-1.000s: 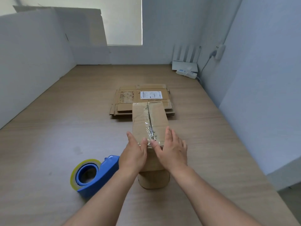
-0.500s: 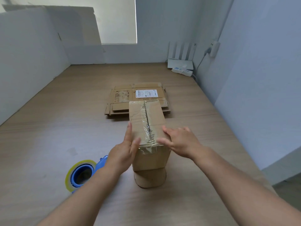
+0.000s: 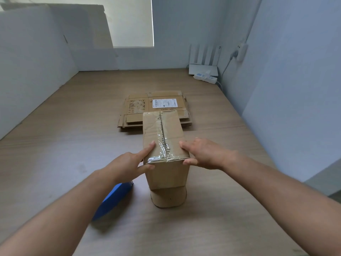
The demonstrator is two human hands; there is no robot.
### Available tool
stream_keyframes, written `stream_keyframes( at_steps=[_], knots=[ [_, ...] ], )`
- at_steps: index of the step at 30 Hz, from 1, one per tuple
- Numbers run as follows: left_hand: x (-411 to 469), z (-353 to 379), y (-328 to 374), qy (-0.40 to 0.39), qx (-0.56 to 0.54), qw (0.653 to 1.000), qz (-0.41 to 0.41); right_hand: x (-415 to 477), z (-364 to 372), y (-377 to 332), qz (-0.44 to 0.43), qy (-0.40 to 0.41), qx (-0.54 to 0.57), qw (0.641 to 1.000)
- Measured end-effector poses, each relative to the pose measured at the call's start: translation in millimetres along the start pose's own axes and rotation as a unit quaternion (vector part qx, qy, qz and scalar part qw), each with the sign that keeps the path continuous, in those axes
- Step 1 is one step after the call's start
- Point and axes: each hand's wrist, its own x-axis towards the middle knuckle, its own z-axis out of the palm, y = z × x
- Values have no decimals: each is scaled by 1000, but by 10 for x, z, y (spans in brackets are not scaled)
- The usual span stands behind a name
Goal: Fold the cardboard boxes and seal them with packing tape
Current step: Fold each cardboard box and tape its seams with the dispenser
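One taped box (image 3: 162, 132), near corners pinched in left hand (image 3: 127, 165) and right hand (image 3: 204, 154) fingers; tape dispenser (image 3: 114, 198) mostly hidden (left forearm (image 3: 70, 209) covers it).

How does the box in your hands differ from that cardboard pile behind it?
The taped box stands folded into shape; the cardboard pile lies flat on the table. The left hand and right hand hold the taped box's near top corners; neither touches the cardboard pile. The cardboard pile's top sheet carries a white label; the taped box's top shows clear tape along its seam instead. Both are brown cardboard.
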Motion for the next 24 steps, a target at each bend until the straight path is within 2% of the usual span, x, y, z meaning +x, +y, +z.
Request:
stream_keyframes(
  at_steps=[2,5,8,12,15,19,24],
  knots=[
    [-7,-51,-24,-25,-9,1000,12,-22,-31,76,-3,-25,31,999],
    [-27,-178,-66,-75,-17,997,23,-61,-137,203,5,-69,-10,998],
    [-10,-310,-90,-92,17,995,35,-37,-194,183,-23,-29,-84,996],
    [20,-305,-81,-32,144,988,47,15,-171,88,-65,38,-154,985],
    [12,-218,-71,11,174,984,40,15,-86,92,-70,55,-170,981],
    [2,-111,-80,51,159,986,26,37,1,60,-70,80,-183,977],
    [-1,-1,-42,82,82,993,-4,56,47,37,-59,116,-168,977]
  ],
)
